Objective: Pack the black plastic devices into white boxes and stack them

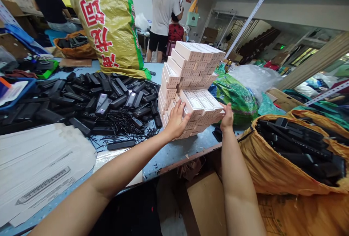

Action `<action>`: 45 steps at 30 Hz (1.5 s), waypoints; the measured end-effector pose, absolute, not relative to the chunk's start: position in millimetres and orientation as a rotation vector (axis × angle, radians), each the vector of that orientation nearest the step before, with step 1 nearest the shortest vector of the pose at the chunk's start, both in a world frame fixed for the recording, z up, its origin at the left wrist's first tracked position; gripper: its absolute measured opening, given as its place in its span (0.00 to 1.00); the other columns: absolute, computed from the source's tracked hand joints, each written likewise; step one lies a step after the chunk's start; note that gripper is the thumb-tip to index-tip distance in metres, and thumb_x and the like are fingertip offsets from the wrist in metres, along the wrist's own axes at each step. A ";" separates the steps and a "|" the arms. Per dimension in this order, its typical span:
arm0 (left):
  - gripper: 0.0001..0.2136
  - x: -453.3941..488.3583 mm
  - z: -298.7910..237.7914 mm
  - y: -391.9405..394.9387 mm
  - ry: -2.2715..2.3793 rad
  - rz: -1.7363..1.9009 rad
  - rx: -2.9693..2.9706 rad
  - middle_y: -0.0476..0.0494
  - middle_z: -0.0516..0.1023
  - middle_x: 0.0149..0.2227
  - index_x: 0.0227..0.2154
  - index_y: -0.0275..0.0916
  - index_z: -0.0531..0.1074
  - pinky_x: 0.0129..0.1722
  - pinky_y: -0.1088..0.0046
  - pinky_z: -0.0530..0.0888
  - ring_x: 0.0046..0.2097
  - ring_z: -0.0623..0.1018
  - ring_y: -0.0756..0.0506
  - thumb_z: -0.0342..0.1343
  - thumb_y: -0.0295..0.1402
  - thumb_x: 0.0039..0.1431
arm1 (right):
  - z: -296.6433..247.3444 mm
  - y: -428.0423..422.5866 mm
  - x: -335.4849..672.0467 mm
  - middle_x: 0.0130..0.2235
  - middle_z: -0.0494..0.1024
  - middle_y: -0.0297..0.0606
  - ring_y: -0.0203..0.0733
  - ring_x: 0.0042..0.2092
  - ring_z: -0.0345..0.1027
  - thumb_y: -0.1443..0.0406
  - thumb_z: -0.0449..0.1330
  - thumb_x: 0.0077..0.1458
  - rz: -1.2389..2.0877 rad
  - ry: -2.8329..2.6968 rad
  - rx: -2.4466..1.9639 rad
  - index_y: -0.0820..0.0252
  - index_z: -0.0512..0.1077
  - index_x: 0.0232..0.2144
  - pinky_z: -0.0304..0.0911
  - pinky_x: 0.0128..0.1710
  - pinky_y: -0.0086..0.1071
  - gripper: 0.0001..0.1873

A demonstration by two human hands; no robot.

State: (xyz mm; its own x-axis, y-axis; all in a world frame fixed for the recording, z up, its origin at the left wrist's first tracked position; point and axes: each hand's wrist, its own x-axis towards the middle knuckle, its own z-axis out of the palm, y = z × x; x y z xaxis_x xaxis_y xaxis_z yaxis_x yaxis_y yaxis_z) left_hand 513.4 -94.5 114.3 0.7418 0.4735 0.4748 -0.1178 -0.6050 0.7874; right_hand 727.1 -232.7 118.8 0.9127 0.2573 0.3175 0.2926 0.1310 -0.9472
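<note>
Left hand (176, 122), fingers apart, against white box stack (200, 100); right hand (227, 117) opposite, finger closure unclear. Black casings (118, 101) crowd left, gold sack (111, 21) behind; orange sack (249, 156) right.

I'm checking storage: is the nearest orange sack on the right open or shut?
Open: the orange sack gapes wide, black parts visible inside.

Workshop around a speckled blue table (174, 152)
A gold woven sack (114, 21) with red characters stands toward the back; a person in a white T-shirt (163, 7) stands beyond. A green printed bag (237, 101) lies beside translucent plastic (252, 80), a cardboard box (205, 207) below.
</note>
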 end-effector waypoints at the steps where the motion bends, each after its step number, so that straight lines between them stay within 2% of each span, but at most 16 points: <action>1: 0.30 514.2 113.5 -96.4 0.265 0.853 2.045 0.37 0.40 0.69 0.64 0.42 0.45 0.66 0.55 0.45 0.68 0.43 0.41 0.37 0.52 0.64 | 118.0 -233.4 727.8 0.36 0.80 0.45 0.49 0.42 0.74 0.37 0.48 0.49 -0.019 -0.476 -1.470 0.67 0.77 0.39 0.66 0.43 0.39 0.41; 5: 0.34 515.6 109.5 -100.4 0.247 0.841 1.981 0.35 0.35 0.69 0.65 0.41 0.36 0.66 0.55 0.41 0.69 0.38 0.41 0.38 0.53 0.63 | 116.1 -234.4 728.7 0.40 0.80 0.43 0.49 0.47 0.72 0.37 0.46 0.51 -0.058 -0.540 -1.587 0.64 0.77 0.40 0.64 0.49 0.41 0.39; 11: 0.33 515.1 108.5 -100.8 0.215 0.868 1.964 0.40 0.32 0.69 0.65 0.46 0.36 0.66 0.53 0.39 0.68 0.36 0.41 0.40 0.51 0.63 | 130.1 -239.4 715.4 0.54 0.71 0.46 0.47 0.56 0.63 0.41 0.47 0.56 -0.253 -0.593 -1.594 0.64 0.71 0.51 0.54 0.58 0.42 0.37; 15: 0.31 513.4 108.9 -98.2 0.264 0.878 1.943 0.41 0.33 0.69 0.65 0.47 0.39 0.65 0.52 0.39 0.68 0.37 0.40 0.40 0.51 0.63 | 133.1 -245.6 707.6 0.53 0.71 0.46 0.48 0.56 0.64 0.40 0.45 0.55 -0.215 -0.514 -1.612 0.63 0.70 0.51 0.55 0.57 0.43 0.38; 19: 0.30 514.1 107.8 -88.1 0.325 0.862 1.957 0.40 0.36 0.69 0.65 0.45 0.43 0.65 0.52 0.39 0.68 0.37 0.40 0.38 0.50 0.64 | 134.3 -246.2 718.0 0.53 0.71 0.44 0.47 0.55 0.64 0.41 0.46 0.55 -0.141 -0.438 -1.634 0.59 0.70 0.51 0.59 0.53 0.41 0.35; 22: 0.28 519.4 105.1 -80.8 0.370 0.833 1.927 0.44 0.36 0.69 0.64 0.46 0.45 0.65 0.53 0.37 0.68 0.34 0.41 0.36 0.49 0.65 | 138.0 -240.2 736.1 0.48 0.75 0.43 0.46 0.48 0.69 0.44 0.52 0.54 0.143 -0.369 -1.677 0.59 0.73 0.47 0.65 0.44 0.38 0.30; 24: 0.28 524.2 101.8 -79.4 0.427 0.757 1.866 0.43 0.34 0.69 0.65 0.45 0.44 0.65 0.52 0.36 0.68 0.32 0.41 0.35 0.49 0.65 | 138.5 -236.0 747.3 0.39 0.79 0.42 0.46 0.40 0.72 0.47 0.57 0.50 0.397 -0.348 -1.702 0.62 0.75 0.40 0.67 0.36 0.36 0.26; 26: 0.29 527.9 97.0 -80.6 0.483 0.686 1.820 0.40 0.31 0.69 0.65 0.42 0.42 0.65 0.53 0.37 0.68 0.32 0.41 0.34 0.48 0.65 | 135.7 -234.1 755.0 0.30 0.78 0.40 0.44 0.31 0.71 0.49 0.61 0.47 0.528 -0.341 -1.716 0.64 0.76 0.33 0.66 0.30 0.35 0.23; 28: 0.29 529.7 91.4 -82.7 0.493 0.690 1.818 0.39 0.31 0.69 0.65 0.39 0.41 0.66 0.54 0.37 0.67 0.32 0.42 0.34 0.47 0.66 | 130.4 -234.3 759.1 0.24 0.76 0.37 0.41 0.26 0.68 0.52 0.63 0.44 0.520 -0.341 -1.726 0.64 0.75 0.28 0.64 0.26 0.33 0.19; 31: 0.29 530.0 85.1 -83.4 0.452 0.752 1.820 0.39 0.32 0.69 0.65 0.38 0.40 0.66 0.56 0.36 0.67 0.32 0.43 0.34 0.45 0.66 | 122.1 -234.5 760.0 0.21 0.74 0.34 0.39 0.23 0.65 0.54 0.63 0.43 0.472 -0.343 -1.742 0.63 0.74 0.28 0.61 0.24 0.32 0.17; 36: 0.30 534.0 97.1 -78.1 0.472 0.648 1.805 0.35 0.30 0.69 0.65 0.33 0.38 0.66 0.57 0.35 0.67 0.32 0.42 0.36 0.41 0.66 | 129.1 -230.4 753.3 0.20 0.72 0.34 0.40 0.23 0.65 0.48 0.60 0.42 0.420 -0.353 -1.766 0.62 0.74 0.31 0.62 0.24 0.33 0.23; 38: 0.29 527.1 107.6 -78.7 0.497 0.613 1.795 0.33 0.33 0.69 0.65 0.32 0.39 0.66 0.56 0.37 0.67 0.33 0.41 0.37 0.41 0.66 | 141.3 -236.9 747.1 0.24 0.74 0.36 0.43 0.29 0.70 0.44 0.54 0.46 0.314 -0.346 -1.738 0.60 0.72 0.32 0.65 0.29 0.36 0.26; 40: 0.28 501.7 112.8 -81.8 0.459 0.664 1.788 0.33 0.38 0.68 0.64 0.34 0.42 0.66 0.54 0.40 0.68 0.37 0.41 0.37 0.42 0.66 | 150.7 -252.8 733.8 0.31 0.77 0.40 0.47 0.37 0.73 0.45 0.48 0.49 -0.012 -0.218 -1.632 0.57 0.70 0.33 0.67 0.36 0.41 0.25; 43: 0.25 416.2 99.0 -84.3 0.283 0.753 1.815 0.35 0.51 0.66 0.62 0.42 0.48 0.64 0.53 0.55 0.66 0.54 0.40 0.40 0.44 0.65 | 135.7 -287.5 688.5 0.44 0.76 0.41 0.48 0.47 0.72 0.52 0.50 0.49 -0.514 -0.011 -1.401 0.50 0.67 0.36 0.66 0.45 0.45 0.15; 45: 0.23 331.8 78.3 -78.1 0.285 0.714 1.903 0.37 0.59 0.62 0.61 0.46 0.51 0.59 0.57 0.65 0.61 0.64 0.40 0.43 0.41 0.65 | 97.8 -309.7 637.8 0.43 0.76 0.40 0.49 0.44 0.73 0.54 0.54 0.47 -0.551 -0.104 -1.431 0.47 0.67 0.36 0.67 0.44 0.46 0.12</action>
